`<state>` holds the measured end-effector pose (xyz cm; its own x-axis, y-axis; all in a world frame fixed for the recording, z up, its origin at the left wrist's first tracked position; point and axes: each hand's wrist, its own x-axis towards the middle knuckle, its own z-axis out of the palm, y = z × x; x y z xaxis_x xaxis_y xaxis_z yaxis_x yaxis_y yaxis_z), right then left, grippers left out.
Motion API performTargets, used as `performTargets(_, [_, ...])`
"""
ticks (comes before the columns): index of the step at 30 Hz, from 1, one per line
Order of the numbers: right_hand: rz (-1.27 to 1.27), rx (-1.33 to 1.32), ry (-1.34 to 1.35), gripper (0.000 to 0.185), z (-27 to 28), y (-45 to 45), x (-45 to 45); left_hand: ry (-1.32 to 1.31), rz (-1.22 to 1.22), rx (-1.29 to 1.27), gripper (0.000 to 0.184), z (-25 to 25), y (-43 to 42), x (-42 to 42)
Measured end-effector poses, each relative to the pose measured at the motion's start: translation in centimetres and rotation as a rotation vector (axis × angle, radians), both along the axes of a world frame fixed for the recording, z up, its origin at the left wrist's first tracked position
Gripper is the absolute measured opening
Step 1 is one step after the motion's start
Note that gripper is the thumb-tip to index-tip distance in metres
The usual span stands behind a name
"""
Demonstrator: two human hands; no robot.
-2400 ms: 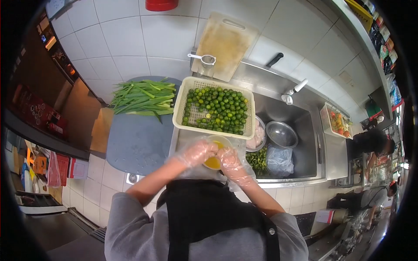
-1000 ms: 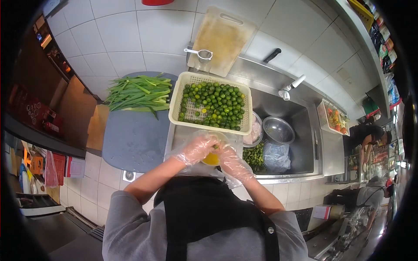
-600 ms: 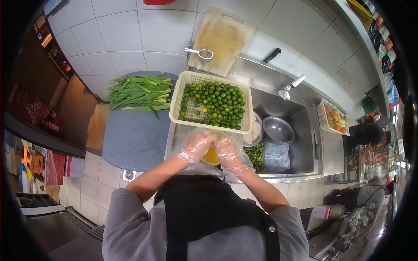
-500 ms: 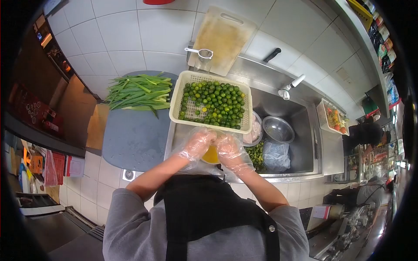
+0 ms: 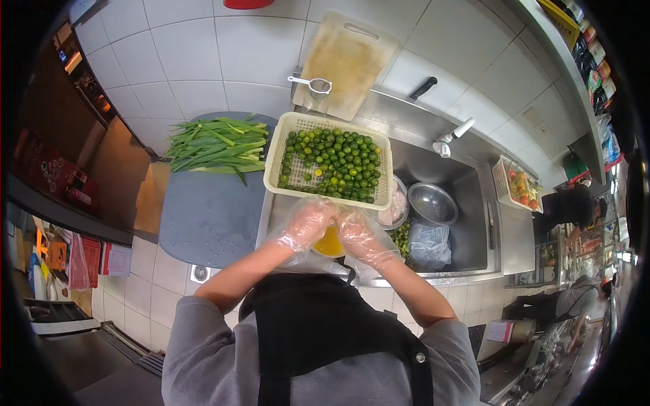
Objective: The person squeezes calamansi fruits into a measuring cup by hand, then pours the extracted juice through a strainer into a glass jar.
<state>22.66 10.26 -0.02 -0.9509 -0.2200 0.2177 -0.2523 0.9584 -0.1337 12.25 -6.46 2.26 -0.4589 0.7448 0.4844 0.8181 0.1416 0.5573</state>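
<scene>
Both hands wear clear plastic gloves and meet over a bowl of yellow liquid (image 5: 328,245), just below a cream basket (image 5: 272,162) of small green citrus fruits (image 5: 349,159). The fingers of my left hand (image 5: 308,224) are closed at the bowl's left side. My right hand (image 5: 359,235) is closed too, its fingertips close to those of the left. Whatever lies between the fingers is too small and hidden to make out. In the sink, to the right of my right hand, green fruit pieces (image 5: 401,238) are partly covered by the glove and forearm.
Long green leaves (image 5: 220,145) lie on a grey board (image 5: 210,216) at left. The sink (image 5: 467,237) holds a metal bowl (image 5: 433,203), a bowl of pale meat (image 5: 396,206) and a plastic bag (image 5: 430,245). A strainer (image 5: 319,86) and cutting board (image 5: 349,64) stand behind. Two people are at far right.
Over the last second both hands have stayed above the bowl with small finger movements. My right forearm has shifted slightly right, covering more of the green pieces in the sink.
</scene>
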Motion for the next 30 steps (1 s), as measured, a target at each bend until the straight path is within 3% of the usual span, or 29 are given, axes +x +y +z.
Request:
performTargets(3, [0.005, -0.086, -0.003, 0.019, 0.6, -0.7, 0.6, -0.133, -0.023, 0.0, 0.009, -0.5, -0.3, 0.8])
performTargets(7, [0.006, -0.006, -0.046, 0.019, -0.5, -0.7, 0.6, -0.277, -0.043, 0.06, 0.013, -2.3, -0.5, 1.3])
performTargets(11, [-0.002, -0.177, -0.026, 0.019, 0.6, -1.0, 1.0, -0.446, -0.07, 0.122, 0.012, -2.3, -0.8, 1.4])
performTargets(18, [-0.012, -0.137, -0.095, 0.016, 1.0, -1.2, 1.7, -0.375, -0.124, 0.04, 0.012, -2.5, -1.5, 0.3])
performTargets(20, [-0.031, -0.143, -0.017, 0.014, 1.9, -1.5, 1.7, -0.33, -0.245, -0.214, 0.015, 0.0, -1.6, -1.3])
performTargets(22, [-0.047, -0.149, 0.059, 0.013, 2.9, -1.3, 1.9, -0.289, -0.299, -0.194, 0.018, 2.8, -1.3, -3.3])
performTargets(25, [-0.36, 0.081, -0.008, 0.013, 5.4, 1.1, 3.0, -0.336, -0.264, -0.199, 0.024, 2.3, 0.7, -8.4])
performTargets(26, [-0.505, 0.12, -0.092, 0.016, 6.7, 2.0, 3.5, -0.205, -0.126, -0.356, 0.026, 3.5, 1.0, -9.2])
performTargets(29, [-0.617, -0.02, 0.031, 0.022, 8.3, 5.9, 6.5, -0.003, -0.082, -0.534, 0.027, -3.5, 3.3, -13.7])
performTargets(30, [-0.772, 0.006, 0.05, 0.022, 8.4, 6.6, 7.6, 0.024, -0.044, -0.638, 0.027, -5.8, 3.9, -14.5])
